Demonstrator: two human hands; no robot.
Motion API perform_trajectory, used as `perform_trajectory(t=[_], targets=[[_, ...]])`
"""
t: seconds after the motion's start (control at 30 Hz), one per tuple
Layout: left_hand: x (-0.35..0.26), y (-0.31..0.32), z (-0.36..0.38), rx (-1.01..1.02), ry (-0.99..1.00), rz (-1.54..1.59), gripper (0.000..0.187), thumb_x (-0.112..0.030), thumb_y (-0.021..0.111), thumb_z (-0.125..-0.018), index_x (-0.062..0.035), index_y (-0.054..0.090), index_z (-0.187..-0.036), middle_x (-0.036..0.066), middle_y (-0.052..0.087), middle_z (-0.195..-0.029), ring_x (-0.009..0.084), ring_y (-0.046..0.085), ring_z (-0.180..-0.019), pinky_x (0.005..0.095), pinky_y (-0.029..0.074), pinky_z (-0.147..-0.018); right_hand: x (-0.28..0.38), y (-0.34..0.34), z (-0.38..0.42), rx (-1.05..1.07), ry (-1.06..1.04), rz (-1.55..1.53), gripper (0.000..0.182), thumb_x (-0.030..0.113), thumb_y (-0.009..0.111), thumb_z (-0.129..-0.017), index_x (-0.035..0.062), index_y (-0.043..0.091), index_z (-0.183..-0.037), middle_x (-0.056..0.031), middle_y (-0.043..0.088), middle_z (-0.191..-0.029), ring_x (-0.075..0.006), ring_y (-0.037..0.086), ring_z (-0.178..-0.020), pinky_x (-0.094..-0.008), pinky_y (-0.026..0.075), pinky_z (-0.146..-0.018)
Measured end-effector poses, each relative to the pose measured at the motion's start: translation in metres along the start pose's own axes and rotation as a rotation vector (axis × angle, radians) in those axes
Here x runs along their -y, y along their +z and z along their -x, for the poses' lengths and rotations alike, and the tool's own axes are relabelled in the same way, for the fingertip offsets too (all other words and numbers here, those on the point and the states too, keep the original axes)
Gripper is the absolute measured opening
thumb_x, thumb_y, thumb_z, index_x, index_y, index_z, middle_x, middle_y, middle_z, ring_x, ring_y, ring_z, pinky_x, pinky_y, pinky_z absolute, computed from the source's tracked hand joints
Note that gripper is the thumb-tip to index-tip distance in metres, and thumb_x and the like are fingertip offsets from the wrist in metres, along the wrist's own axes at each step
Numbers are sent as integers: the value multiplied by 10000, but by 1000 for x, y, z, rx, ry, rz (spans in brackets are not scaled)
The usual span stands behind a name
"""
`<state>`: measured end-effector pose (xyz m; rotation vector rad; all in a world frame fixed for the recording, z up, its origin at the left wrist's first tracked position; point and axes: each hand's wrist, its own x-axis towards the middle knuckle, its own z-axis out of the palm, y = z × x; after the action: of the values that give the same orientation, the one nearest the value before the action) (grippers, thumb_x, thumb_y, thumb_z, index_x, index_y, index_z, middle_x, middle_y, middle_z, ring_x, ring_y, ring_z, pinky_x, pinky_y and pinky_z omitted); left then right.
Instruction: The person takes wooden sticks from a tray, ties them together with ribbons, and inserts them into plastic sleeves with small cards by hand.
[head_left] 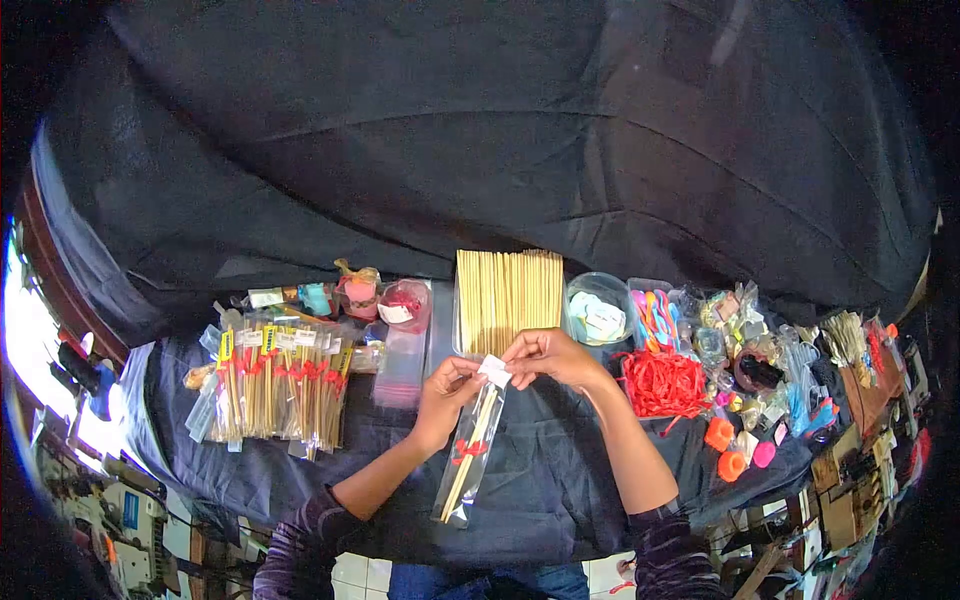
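A clear plastic sleeve (462,478) hangs tilted between my hands, with pale sticks (480,423) and a red ribbon bow (468,452) inside. At its top edge is a small white label (494,371). My left hand (447,396) pinches the sleeve's top left corner. My right hand (548,358) has thumb and finger closed on the label at the top right. Just beyond my hands lies a wide stack of pale sticks (508,298), its lower end partly hidden by my right hand.
Filled packets with red bows (280,385) lie at left. Near them are empty clear sleeves (402,368) and a round container (404,304). To the right stand a bowl of white pieces (598,310), red ribbons (664,384), colourful spoons (656,318) and orange objects (719,433).
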<state>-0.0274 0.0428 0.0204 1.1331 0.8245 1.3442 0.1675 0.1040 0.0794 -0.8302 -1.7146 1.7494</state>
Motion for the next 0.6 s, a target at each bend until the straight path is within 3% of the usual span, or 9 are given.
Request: perform_trajectory(t=[0.6], targets=[[-2, 5, 1, 36, 51, 30, 112, -49, 599, -827, -44, 514, -899, -4, 551, -813, 62, 532, -770, 206, 429, -714, 0, 3, 2, 218, 73, 21, 181, 82, 567, -840, -19, 575, -989, -80, 616, -845, -138, 615, -716, -251, 512, -665]])
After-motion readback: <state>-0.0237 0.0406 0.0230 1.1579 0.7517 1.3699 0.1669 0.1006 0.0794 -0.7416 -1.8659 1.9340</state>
